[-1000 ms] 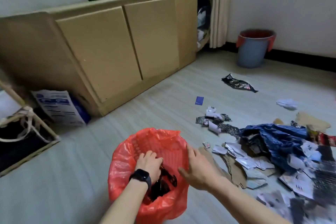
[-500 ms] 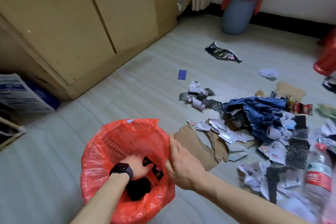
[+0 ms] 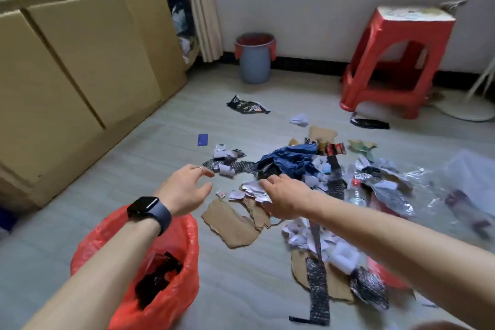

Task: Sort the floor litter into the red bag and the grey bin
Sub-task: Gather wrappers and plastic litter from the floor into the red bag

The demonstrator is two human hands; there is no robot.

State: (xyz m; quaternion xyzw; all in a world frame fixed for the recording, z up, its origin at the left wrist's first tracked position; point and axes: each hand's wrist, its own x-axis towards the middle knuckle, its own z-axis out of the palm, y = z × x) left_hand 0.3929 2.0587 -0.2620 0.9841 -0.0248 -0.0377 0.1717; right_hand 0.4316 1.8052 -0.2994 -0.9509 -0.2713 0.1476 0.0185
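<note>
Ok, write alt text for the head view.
A left hand and right hand reach over floor litter: paper scraps, torn cardboard, a crumpled blue sheet. A red bag holding dark rubbish sits below the left forearm; a grey bin and red stool stand by the far wall.

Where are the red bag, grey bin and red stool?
red bag (image 3: 188, 262): head view, on its right side wall.
grey bin (image 3: 254, 67): head view, front of its body.
red stool (image 3: 412, 28): head view, front edge of the seat.

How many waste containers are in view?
2: the red bag at bottom left, nearest the camera; the grey bin against the far wall. Others may be hidden.
</note>
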